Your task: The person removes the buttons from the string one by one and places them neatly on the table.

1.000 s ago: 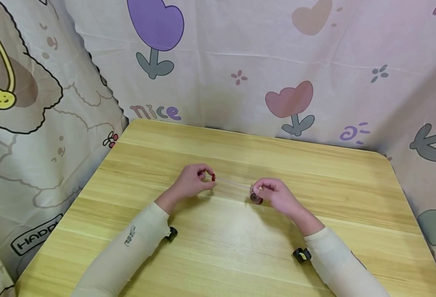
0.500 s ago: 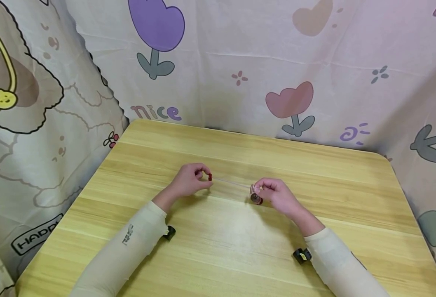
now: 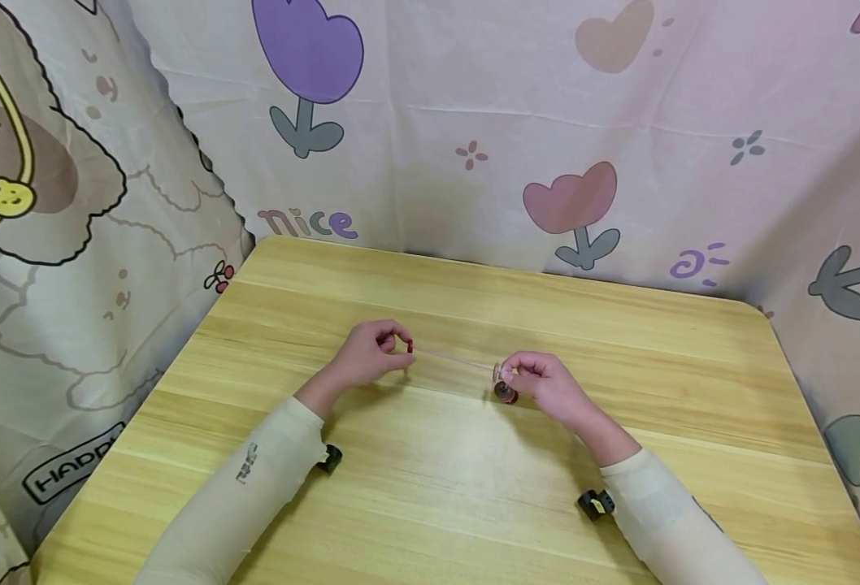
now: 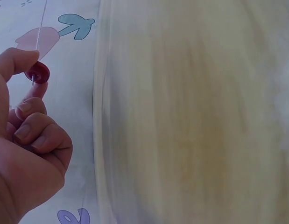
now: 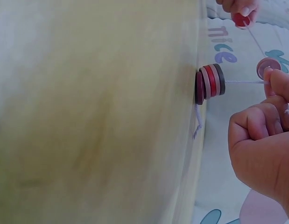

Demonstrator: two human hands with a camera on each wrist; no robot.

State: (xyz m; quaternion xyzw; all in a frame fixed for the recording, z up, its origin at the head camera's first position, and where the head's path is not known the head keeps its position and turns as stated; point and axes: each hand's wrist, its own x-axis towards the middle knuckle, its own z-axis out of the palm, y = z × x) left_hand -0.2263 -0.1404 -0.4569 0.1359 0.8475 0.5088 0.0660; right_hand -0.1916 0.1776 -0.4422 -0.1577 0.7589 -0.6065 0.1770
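**Left hand (image 3: 367,351) and red disc (image 4: 38,72) displaced leftward, away from the right hand (image 3: 547,386), which is almost unmoved**

The left fingers are narrow, pinching the red disc at their tips; the string (image 3: 452,357) passes through its hole. From there the string spans, nearly straight, to the right fingers, also narrow and gripping it beside a pink disc (image 5: 265,62) at their tips. A stack of discs (image 5: 211,83), banded dark, pink and red, is strung directly below the right fingers, its long axis along the string; whether it touches the surface (image 3: 430,487) cannot be told. Key relation: the red disc lies to the left of the pink disc and stack, well apart along the string. The right hand is nearer the stack; the left holds the lone disc.
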